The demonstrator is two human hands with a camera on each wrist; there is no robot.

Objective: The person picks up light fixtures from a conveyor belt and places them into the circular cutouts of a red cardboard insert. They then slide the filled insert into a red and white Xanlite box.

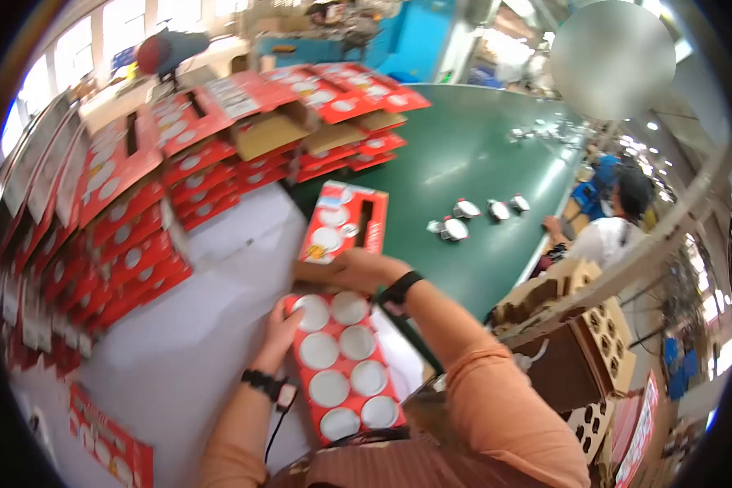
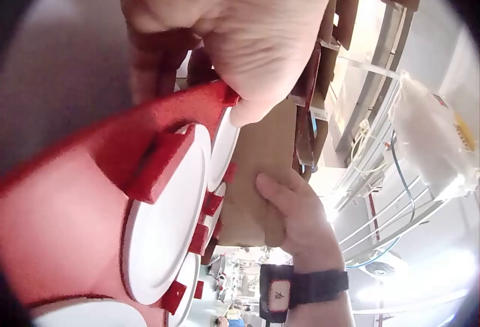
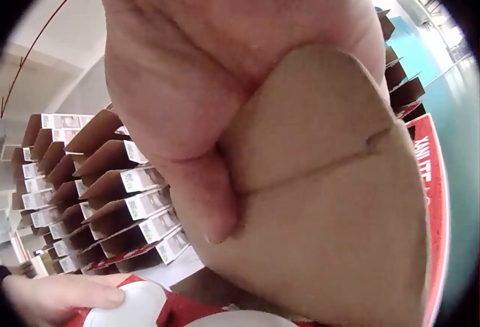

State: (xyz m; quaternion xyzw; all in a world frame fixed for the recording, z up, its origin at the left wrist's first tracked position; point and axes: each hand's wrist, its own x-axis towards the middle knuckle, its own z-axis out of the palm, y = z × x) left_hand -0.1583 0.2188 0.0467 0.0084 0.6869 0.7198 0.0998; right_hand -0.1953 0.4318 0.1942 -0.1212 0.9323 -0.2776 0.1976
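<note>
A red carton lies in front of me, with several white round discs set in its holes in two rows. My left hand grips the carton's far left corner, thumb at its edge. Beyond it, my right hand holds a brown cardboard flap, thumb pressed against its face. A red printed panel with a dark slot stands just past that hand. In the right wrist view, its red edge shows beside the flap.
Stacked red cartons curve around the left and back of the white table. A green work surface carries several small silver-and-white lamps. At right are brown cardboard inserts and a seated person. A red carton lies lower left.
</note>
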